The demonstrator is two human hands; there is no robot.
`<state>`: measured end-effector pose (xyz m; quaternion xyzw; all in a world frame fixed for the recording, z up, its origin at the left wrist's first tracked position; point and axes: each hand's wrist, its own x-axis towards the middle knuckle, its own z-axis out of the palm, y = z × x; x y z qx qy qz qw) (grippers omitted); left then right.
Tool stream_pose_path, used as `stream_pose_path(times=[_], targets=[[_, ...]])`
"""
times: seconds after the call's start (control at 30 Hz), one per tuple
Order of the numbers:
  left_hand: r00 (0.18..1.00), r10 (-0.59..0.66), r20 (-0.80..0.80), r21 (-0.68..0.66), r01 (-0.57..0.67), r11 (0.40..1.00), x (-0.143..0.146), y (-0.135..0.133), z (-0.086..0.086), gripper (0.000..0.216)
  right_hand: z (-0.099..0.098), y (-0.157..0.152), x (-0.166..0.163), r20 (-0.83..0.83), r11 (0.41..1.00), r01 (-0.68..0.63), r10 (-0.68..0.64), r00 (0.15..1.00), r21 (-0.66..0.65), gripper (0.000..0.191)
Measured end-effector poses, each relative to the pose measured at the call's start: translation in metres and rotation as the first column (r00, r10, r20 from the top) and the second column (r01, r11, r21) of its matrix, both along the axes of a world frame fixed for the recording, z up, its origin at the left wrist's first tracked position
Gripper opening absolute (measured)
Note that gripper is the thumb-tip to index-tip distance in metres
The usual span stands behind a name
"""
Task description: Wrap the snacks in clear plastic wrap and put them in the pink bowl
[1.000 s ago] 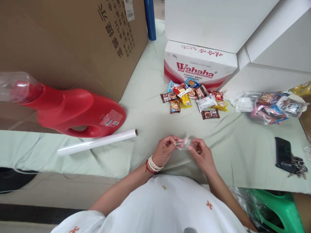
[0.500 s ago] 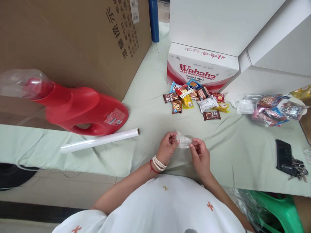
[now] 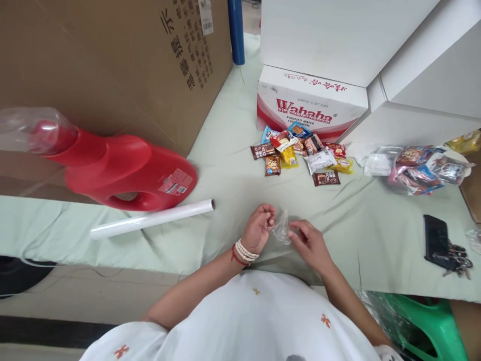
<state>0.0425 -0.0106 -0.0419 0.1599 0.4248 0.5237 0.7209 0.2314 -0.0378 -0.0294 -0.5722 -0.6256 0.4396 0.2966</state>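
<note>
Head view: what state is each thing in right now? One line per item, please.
Clear film: crumpled
Left grip: pinching the film
Right grip: beside the film; contact unclear
Snack packets: loosely heaped
Bagged snacks: bunched together
White roll: rolled up, lying down
Phone: screen dark
Tablecloth: wrinkled

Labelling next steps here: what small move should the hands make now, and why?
Probably pinch the near-free right side of the clear plastic with the right hand: its thumb and forefinger look parted right by that edge, while the left hand grips the other side. Whether the right fingertips touch it is hard to tell.
</note>
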Motion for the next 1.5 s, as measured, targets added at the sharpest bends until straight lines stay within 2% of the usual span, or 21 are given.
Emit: stream_pose_path(times=[0.07, 0.13, 0.2, 0.23, 0.3, 0.47, 0.53, 0.63, 0.73, 0.8, 0.87, 0.97, 1.03, 1.1, 1.13, 1.2, 1.27, 1.33, 1.4, 1.47, 1.5], targets=[[0.981, -0.041, -0.189, 0.064, 0.054, 0.996, 0.0, -0.005, -0.002, 0.034, -0.003, 0.011, -0.006, -0.117, 0.988, -0.051, 0.034, 0.993, -0.145, 0.032], [0.885, -0.082, -0.459, 0.091, 0.139, 0.986, -0.002, -0.008, -0.007, 0.043, -0.006, 0.018, -0.009, -0.209, 0.973, -0.029, -0.02, 0.978, -0.229, 0.039], [0.77, -0.128, -0.625, 0.074, 0.222, 0.972, -0.005, -0.01, -0.011, 0.035, -0.007, 0.023, -0.006, -0.249, 0.969, 0.015, -0.079, 0.965, -0.248, 0.04], [0.748, -0.143, -0.648, 0.068, 0.244, 0.967, -0.007, -0.01, -0.013, 0.026, -0.007, 0.024, -0.002, -0.261, 0.968, 0.034, -0.101, 0.96, -0.249, 0.039], [0.784, -0.152, -0.602, 0.071, 0.242, 0.968, -0.01, -0.008, -0.016, 0.018, -0.005, 0.024, 0.009, -0.291, 0.961, 0.072, -0.151, 0.945, -0.265, 0.037], [0.946, -0.117, -0.301, 0.029, 0.132, 0.991, -0.012, -0.001, -0.014, 0.031, -0.006, 0.019, 0.038, -0.373, 0.911, 0.174, -0.32, 0.871, -0.374, 0.035], [0.951, -0.104, -0.29, 0.01, 0.111, 0.994, -0.011, 0.001, -0.012, 0.031, -0.01, 0.013, 0.043, -0.393, 0.896, 0.19, -0.356, 0.848, -0.401, 0.037], [0.911, -0.106, -0.399, 0.017, 0.123, 0.992, -0.008, 0.001, -0.012, 0.036, -0.017, 0.003, 0.041, -0.391, 0.894, 0.189, -0.357, 0.848, -0.407, 0.038], [0.856, -0.121, -0.503, 0.058, 0.174, 0.983, -0.007, 0.0, -0.013, 0.038, -0.019, -0.002, 0.038, -0.328, 0.931, 0.191, -0.294, 0.898, -0.31, 0.035], [0.816, -0.189, -0.546, 0.086, 0.279, 0.957, -0.009, 0.0, -0.013, 0.035, -0.014, 0.002, 0.041, -0.192, 0.975, 0.182, -0.204, 0.96, -0.129, 0.03], [0.753, -0.31, -0.581, 0.105, 0.447, 0.889, -0.014, -0.001, -0.012, 0.036, -0.005, 0.013, 0.049, 0.031, 0.993, 0.098, -0.1, 0.995, 0.065, 0.026], [0.597, -0.472, -0.649, 0.095, 0.679, 0.728, -0.022, 0.0, -0.008, 0.039, 0.014, 0.038, 0.059, 0.309, 0.969, -0.114, 0.042, 0.95, 0.219, 0.027], [0.506, -0.506, -0.699, 0.098, 0.768, 0.633, -0.024, 0.001, -0.004, 0.039, 0.027, 0.053, 0.059, 0.385, 0.93, -0.232, 0.111, 0.916, 0.284, 0.028], [0.476, -0.475, -0.74, 0.119, 0.788, 0.605, -0.023, 0.003, -0.002, 0.045, 0.038, 0.062, 0.053, 0.392, 0.889, -0.247, 0.084, 0.916, 0.386, 0.026], [0.484, -0.439, -0.757, 0.126, 0.767, 0.629, -0.022, 0.004, -0.001, 0.05, 0.043, 0.063, 0.048, 0.372, 0.87, -0.201, 0.021, 0.928, 0.45, 0.024], [0.51, -0.346, -0.787, 0.12, 0.676, 0.727, -0.019, 0.005, -0.003, 0.057, 0.05, 0.056, 0.038, 0.281, 0.824, -0.015, -0.176, 0.943, 0.566, 0.02], [0.522, -0.265, -0.811, 0.094, 0.562, 0.822, -0.018, 0.005, -0.006, 0.06, 0.051, 0.042, 0.026, 0.176, 0.805, 0.177, -0.328, 0.928, 0.567, 0.019], [0.523, -0.224, -0.822, 0.063, 0.476, 0.877, -0.017, 0.004, -0.009, 0.062, 0.045, 0.025, 0.013, 0.141, 0.881, 0.221, -0.303, 0.942, 0.417, 0.024], [0.531, -0.225, -0.817, 0.037, 0.436, 0.899, -0.017, 0.003, -0.01, 0.064, 0.033, 0.011, 0.001, 0.131, 0.972, 0.134, -0.161, 0.978, 0.191, 0.03], [0.55, -0.227, -0.804, 0.032, 0.421, 0.906, -0.015, 0.002, -0.009, 0.066, 0.021, 0.005, -0.008, 0.066, 0.999, 0.047, -0.045, 0.997, -0.015, 0.038], [0.571, -0.224, -0.79, 0.039, 0.41, 0.911, -0.014, 0.002, -0.008, 0.067, 0.016, 0.005, -0.01, 0.015, 0.995, 0.04, -0.038, 0.999, -0.096, 0.04]])
